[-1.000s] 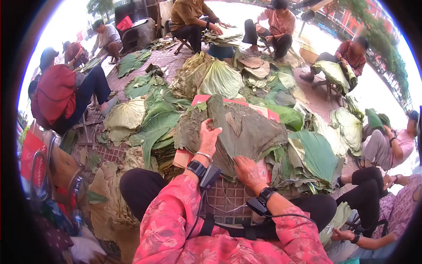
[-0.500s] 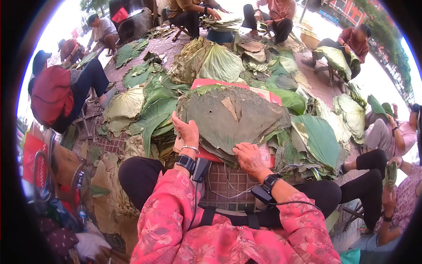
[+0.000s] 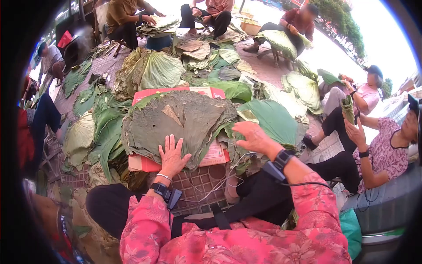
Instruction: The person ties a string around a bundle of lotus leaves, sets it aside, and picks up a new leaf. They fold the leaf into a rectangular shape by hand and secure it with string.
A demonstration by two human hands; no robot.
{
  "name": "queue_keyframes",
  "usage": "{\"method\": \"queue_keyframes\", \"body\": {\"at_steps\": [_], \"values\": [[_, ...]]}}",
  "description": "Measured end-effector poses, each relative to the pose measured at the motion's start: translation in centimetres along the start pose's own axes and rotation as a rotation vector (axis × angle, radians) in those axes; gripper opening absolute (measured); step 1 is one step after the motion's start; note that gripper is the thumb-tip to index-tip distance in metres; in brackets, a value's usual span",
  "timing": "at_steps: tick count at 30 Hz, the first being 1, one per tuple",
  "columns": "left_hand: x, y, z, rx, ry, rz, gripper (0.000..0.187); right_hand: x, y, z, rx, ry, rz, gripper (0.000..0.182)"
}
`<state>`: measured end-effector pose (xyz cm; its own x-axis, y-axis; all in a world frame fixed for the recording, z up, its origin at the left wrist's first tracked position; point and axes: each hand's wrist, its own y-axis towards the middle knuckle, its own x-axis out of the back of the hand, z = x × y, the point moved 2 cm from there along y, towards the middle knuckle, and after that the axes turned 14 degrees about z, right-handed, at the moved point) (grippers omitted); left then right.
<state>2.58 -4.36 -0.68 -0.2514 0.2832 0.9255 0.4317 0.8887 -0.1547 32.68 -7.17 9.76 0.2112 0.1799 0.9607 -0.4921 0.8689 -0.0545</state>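
One pale, ribbed leaf (image 3: pixel 80 138) lies at the far left of the near heap, with drooping green leaves (image 3: pixel 107 127) just to its right. Next comes a wide, dull grey-brown leaf (image 3: pixel 198 116), spread flat over red cardboard (image 3: pixel 144 163) that shows beyond its upper and lower edges; a lighter brown patch (image 3: pixel 171 115) marks the leaf near its top. The left hand (image 3: pixel 172 157) lies palm down on the lower part of this leaf, fingers spread, gripping nothing. A white cable (image 3: pixel 210 190) trails over the paving below. Well apart from the left, the right hand (image 3: pixel 255 137) is open at the leaf's right side, its fingers stretched leftward; whether it touches anything there, I cannot tell. A smooth green leaf (image 3: pixel 274 121) spreads just behind it. At the far right, a seated person in a patterned top (image 3: pixel 387 154) holds up a folded leaf (image 3: pixel 348 110).
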Motion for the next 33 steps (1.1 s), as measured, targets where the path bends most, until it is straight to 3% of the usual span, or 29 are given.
{"method": "queue_keyframes", "body": {"at_steps": [5, 7, 11, 15, 17, 19, 21, 22, 25, 28, 31, 33], "values": [[-0.2, -0.1, -0.1, -0.003, 0.011, -0.033, 0.070, 4.0, -12.3, -11.2, -0.553, -0.103, 0.450, 0.056], [-0.3, -0.1, -0.1, 0.001, 0.010, -0.043, 0.070, 2.2, -16.2, -14.9, -0.589, -0.084, 0.514, 0.047], [-0.1, 0.0, -0.3, 0.013, 0.022, -0.035, 0.070, 1.2, -18.4, -15.7, -0.606, 0.125, 0.177, 0.026], [-0.5, 0.0, -0.1, 0.001, 0.036, -0.054, 0.070, 3.3, -17.0, -15.3, -0.709, 0.244, -0.085, 0.029], [-0.6, 0.1, -0.1, 0.000, 0.033, -0.050, 0.070, 4.7, -15.4, -18.5, -0.621, 0.233, -0.303, 0.023], [-0.6, 0.1, 0.0, -0.003, 0.030, -0.051, 0.070, 9.9, -12.0, -13.9, -0.690, 0.416, -0.439, 0.022], [-0.8, 0.1, 0.1, -0.007, 0.021, -0.059, 0.070, 13.1, -8.7, -14.1, -0.628, 0.385, -0.587, 0.021], [-0.9, 0.0, 0.1, -0.010, 0.013, -0.060, 0.070, 14.6, -6.9, -14.0, -0.543, 0.473, -0.680, 0.021], [-0.8, 0.2, 0.3, -0.013, -0.013, -0.076, 0.069, 19.2, -1.3, -9.6, -0.371, 0.330, -0.886, 0.017], [-0.2, 0.3, 0.7, -0.016, -0.162, -0.084, 0.067, 20.3, 3.3, -2.0, -0.189, 0.064, -0.863, 0.015], [0.6, 0.9, 2.5, -0.024, -0.544, -0.193, 0.062, 15.0, 7.3, 5.5, 0.009, 0.055, -0.725, 0.011], [1.0, 1.3, 3.7, -0.048, -1.040, -0.241, 0.059, 8.8, 9.3, 7.5, 0.147, -0.087, -0.635, 0.012]]}}
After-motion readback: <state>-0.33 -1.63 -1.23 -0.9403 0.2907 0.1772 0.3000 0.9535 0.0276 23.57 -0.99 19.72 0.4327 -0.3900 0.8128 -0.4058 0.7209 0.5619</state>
